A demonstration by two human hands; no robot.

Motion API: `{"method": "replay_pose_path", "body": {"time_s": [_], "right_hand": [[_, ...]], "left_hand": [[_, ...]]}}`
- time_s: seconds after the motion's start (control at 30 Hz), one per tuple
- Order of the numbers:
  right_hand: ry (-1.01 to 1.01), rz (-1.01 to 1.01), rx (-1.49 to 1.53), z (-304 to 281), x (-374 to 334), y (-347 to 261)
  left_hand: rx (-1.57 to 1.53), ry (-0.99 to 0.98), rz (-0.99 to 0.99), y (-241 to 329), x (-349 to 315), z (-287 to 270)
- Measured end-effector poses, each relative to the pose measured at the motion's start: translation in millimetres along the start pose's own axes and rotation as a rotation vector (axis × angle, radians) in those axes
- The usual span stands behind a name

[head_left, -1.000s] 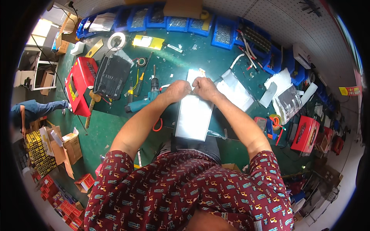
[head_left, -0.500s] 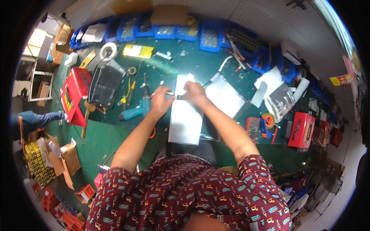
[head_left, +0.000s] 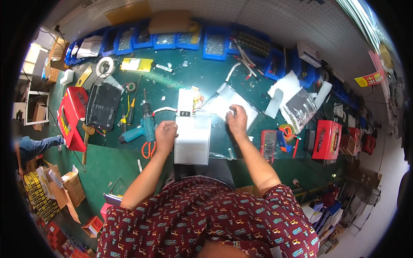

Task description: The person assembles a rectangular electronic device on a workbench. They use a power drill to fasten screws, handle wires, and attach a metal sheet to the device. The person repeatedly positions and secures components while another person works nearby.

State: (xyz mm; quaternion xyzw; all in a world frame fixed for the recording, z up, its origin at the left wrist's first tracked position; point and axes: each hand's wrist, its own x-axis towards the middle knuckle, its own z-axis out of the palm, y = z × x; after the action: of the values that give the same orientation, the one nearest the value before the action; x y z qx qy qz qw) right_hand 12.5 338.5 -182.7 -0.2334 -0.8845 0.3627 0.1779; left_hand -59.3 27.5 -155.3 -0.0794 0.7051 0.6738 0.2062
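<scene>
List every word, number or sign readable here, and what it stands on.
Printed wording isn't copied here; places only:
Red-and-yellow sign, right: large characters.
Red case, left: yellow lettering, angled.
Red box, right: lettering too small to read.
White marker: print too small to read.
Pale panel: no legible print.

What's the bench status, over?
Left hand beside silver panel. Right hand over white flat piece. Panel uncovered by hands. Teal drill left of left hand.

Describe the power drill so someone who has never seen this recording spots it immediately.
On the green workbench, find the person's left hand. The power drill lies just to its left, pointing away from the person. Its teal, pistol-shaped body sets it apart from the slim screwdriver beyond it.
</scene>
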Motion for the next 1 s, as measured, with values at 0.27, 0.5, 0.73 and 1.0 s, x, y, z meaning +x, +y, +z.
{"method": "replay_pose_path", "body": {"time_s": [0.27, 0.5, 0.73, 1.0], "right_hand": [[-0.335, 0.119, -0.436, -54.2, 53.3, 36.6], [-0.553, 0.243, -0.518, -61.0, 89.5, 28.1], [-0.695, 0.148, -0.273, -71.2, 113.1, 56.3], [-0.812, 0.208, 0.215, -111.6, 118.7, 39.3]], "left_hand": [[-0.107, -0.211, 0.041, 25.6, -23.5, 76.3], [-0.090, -0.267, 0.072, 32.6, -15.3, 117.6], [-0.009, -0.172, 0.075, 22.0, -25.1, 115.5], [-0.106, -0.011, 0.034, 33.2, -46.0, 103.4]]}}
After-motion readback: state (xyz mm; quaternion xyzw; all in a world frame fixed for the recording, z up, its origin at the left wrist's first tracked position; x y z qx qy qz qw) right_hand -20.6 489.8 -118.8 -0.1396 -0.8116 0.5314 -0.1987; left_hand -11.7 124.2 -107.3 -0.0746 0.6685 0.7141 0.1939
